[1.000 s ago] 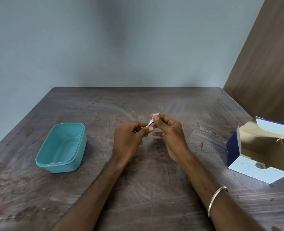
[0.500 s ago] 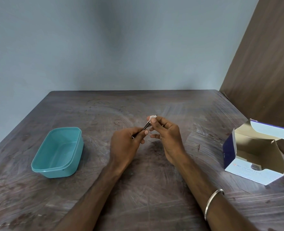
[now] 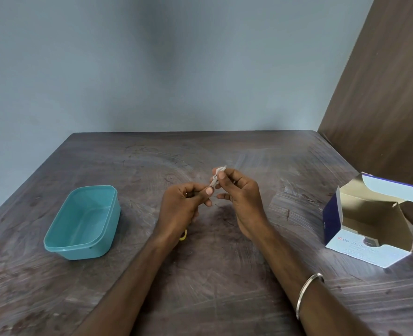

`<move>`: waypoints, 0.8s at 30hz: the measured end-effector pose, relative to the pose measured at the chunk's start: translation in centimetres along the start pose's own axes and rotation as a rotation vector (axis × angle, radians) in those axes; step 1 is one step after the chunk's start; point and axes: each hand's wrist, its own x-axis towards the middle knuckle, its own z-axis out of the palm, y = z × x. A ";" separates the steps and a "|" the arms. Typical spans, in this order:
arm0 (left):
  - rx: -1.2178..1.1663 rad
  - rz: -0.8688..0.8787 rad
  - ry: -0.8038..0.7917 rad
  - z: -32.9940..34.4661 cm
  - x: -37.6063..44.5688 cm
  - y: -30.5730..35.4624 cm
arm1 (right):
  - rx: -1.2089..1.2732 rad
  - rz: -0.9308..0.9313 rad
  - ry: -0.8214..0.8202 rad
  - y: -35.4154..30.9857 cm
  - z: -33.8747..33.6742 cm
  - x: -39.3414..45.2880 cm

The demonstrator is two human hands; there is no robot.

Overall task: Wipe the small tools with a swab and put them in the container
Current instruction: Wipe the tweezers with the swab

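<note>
— Where's the tool right now?

— Off the table, held over its middle. My left hand has its grip pinched on the lower end of the small metal tool; thumb and forefinger are clamped on it. My right hand has its grip closed on the white swab, wrapped round the tool's upper end.

— Which way does it lie?

— The long axis runs from about 7 o'clock at my left fingers up to 1 o'clock at the swab. I judge the wiping stroke has to slide along that line.

— And the container?

— The teal container sits at 9 o'clock from the hands, well apart, open side up. I see nothing in it. The left hand is the nearer one, so I'd expect it to carry the tool over.

— Anything else?

— An open swab box at 3 o'clock, and something small and yellow peeking out under my left wrist; I can't tell what it is.
</note>
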 end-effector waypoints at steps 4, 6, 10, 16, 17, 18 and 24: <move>0.052 0.067 0.054 0.2 0.0 -0.1 | 0.004 -0.006 -0.002 0.1 0.0 -0.1; 0.075 0.089 0.075 0.3 -0.1 -0.1 | 0.002 -0.005 -0.009 0.1 0.0 -0.1; 0.061 0.111 0.080 0.6 -0.3 0.2 | 0.002 0.003 -0.015 0.1 0.0 -0.2; -0.065 0.062 0.061 0.4 -0.1 0.0 | -0.012 0.019 -0.081 0.1 0.2 -0.3; -0.070 0.052 0.058 0.3 -0.1 0.0 | -0.030 0.011 -0.088 0.1 0.1 -0.2; -0.070 0.041 0.056 0.2 -0.1 0.1 | -0.050 0.002 -0.094 0.1 0.1 -0.2; 0.034 0.088 0.126 -1.3 0.4 1.0 | -0.154 -0.036 -0.181 -0.3 0.0 -0.3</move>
